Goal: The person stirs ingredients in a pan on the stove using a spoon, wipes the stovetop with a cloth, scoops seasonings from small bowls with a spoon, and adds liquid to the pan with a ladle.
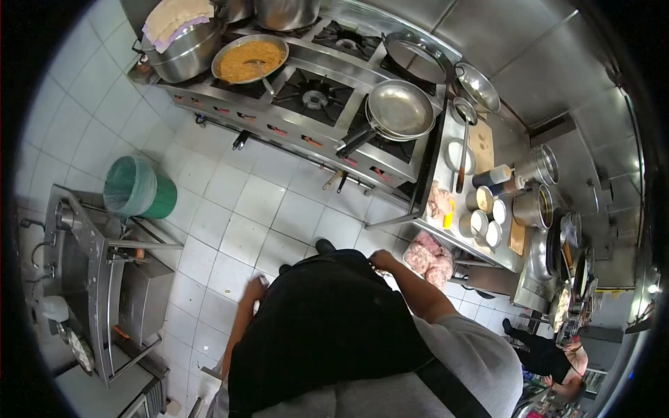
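My left hand point(257, 286) hangs low at the left edge of my black apron point(327, 306), above the tiled floor. It is small in view, and its fingers are too unclear to read. On the other side, my right hand point(380, 260) is curled at the apron's right edge; whatever its fingers hold, if anything, is hidden. Just right of that hand, a clear tub of raw pinkish meat point(428, 259) sits below the worktop edge.
Ahead stands a stove point(293, 122) with a pan of orange food point(249, 58), stacked frying pans point(400, 109) and a large pot point(182, 52). The worktop point(433, 217) at right holds bowls and bottles. Left are a green bin point(162, 198) and a sink unit point(70, 261). Another person point(547, 359) stands far right.
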The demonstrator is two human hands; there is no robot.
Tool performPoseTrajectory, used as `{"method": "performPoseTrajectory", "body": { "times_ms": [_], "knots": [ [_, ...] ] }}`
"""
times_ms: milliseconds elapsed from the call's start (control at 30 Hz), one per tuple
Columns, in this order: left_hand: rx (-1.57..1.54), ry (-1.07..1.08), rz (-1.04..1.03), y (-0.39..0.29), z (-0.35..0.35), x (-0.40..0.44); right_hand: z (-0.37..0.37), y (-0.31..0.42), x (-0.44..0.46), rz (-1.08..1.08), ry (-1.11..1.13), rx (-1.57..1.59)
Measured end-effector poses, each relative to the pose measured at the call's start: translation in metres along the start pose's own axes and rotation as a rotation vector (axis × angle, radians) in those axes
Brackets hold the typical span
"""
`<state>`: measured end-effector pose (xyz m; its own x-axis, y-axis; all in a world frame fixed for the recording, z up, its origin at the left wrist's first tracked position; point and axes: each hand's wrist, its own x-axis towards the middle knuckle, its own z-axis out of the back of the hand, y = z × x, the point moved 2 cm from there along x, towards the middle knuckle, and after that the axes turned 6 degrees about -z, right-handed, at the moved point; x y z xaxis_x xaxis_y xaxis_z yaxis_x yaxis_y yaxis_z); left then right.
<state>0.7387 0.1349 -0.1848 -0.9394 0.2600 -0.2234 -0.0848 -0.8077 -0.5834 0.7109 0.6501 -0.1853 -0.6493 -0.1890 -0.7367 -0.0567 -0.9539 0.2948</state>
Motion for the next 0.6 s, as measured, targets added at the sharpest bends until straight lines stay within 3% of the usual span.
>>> {"method": "performPoseTrajectory", "body": {
  "times_ms": [100, 200, 433, 500, 600],
  "knots": [
    [-0.153, 0.517, 0.373, 0.030, -0.041, -0.097, -0.023, -0.010, -0.008, -0.067, -0.008, 0.185],
    [-0.257, 0.637, 0.570, 0.033, -0.029, -0.143, -0.014, 0.001, -0.015, -0.040, -0.038, 0.145],
    [-0.379, 0.449, 0.558, 0.038, 0.009, -0.095, 0.017, 0.033, -0.011, 0.023, -0.097, -0.140],
    [-0.506, 0.290, 0.529, 0.033, 0.029, -0.058, 0.035, 0.045, -0.016, -0.213, -0.109, 0.284],
    [-0.822, 0.093, 0.614, 0.015, 0.051, -0.006, 0.045, 0.045, -0.012, -0.200, -0.198, 0.508]
  ]
}}
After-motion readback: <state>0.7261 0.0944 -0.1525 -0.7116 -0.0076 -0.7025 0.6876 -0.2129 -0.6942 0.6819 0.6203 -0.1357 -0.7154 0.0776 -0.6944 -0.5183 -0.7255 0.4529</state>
